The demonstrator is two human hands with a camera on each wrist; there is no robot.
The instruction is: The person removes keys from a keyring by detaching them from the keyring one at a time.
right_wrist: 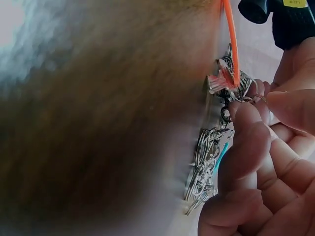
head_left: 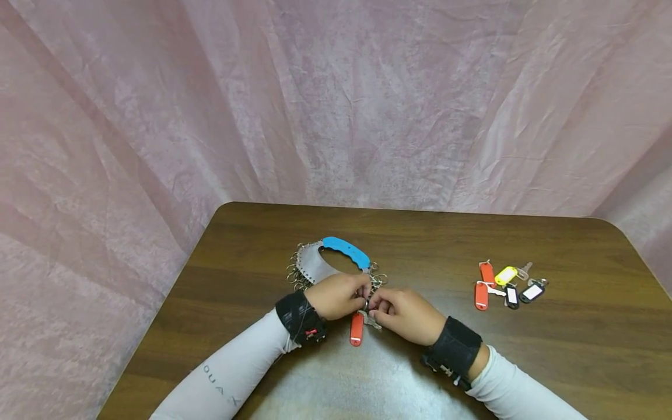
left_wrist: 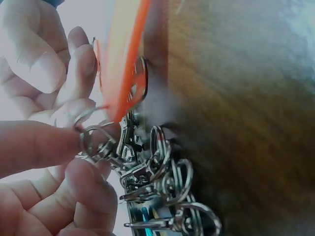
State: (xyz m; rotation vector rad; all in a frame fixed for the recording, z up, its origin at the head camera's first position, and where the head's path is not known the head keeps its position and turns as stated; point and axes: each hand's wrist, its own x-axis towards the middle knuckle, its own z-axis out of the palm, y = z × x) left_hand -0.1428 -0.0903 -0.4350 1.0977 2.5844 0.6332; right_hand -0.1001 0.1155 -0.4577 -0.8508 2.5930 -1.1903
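A large metal key-ring holder (head_left: pixel 313 263) with a blue handle (head_left: pixel 346 249) lies on the table, its curved edge hung with several wire rings and clips (left_wrist: pixel 170 182). At its near side, my left hand (head_left: pixel 338 296) pinches a small metal ring (left_wrist: pixel 88 140) of the holder between thumb and forefinger. Facing it, my right hand (head_left: pixel 409 315) holds the thin ring of an orange key tag (head_left: pixel 356 329) at its fingertips; fingers partly hide this grip. The tag hangs below the hands with a silver key (head_left: pixel 371 321) beside it.
To the right lie more tagged keys: two orange tags (head_left: pixel 481 296), a yellow tag (head_left: pixel 506 275) and black-framed tags (head_left: pixel 532 291). The brown wooden table (head_left: pixel 430 245) ends at a pink curtain (head_left: pixel 388 105) behind.
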